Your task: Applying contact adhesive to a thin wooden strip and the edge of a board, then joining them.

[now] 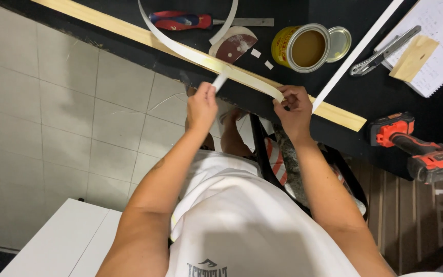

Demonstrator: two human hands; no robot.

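Edge strip (242, 77) — between both hands' fingers (288, 97)

pale tiled floor (52, 102), black worktop (385, 92)

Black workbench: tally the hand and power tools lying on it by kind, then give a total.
Red-and-blue-handled hand tool with a flat metal blade: 1
Grey metal utility knife: 1
Red-and-black cordless drill: 1
Total: 3

Neither hand holds a tool: the left hand and right hand both grip a thin pale strip of edge banding.
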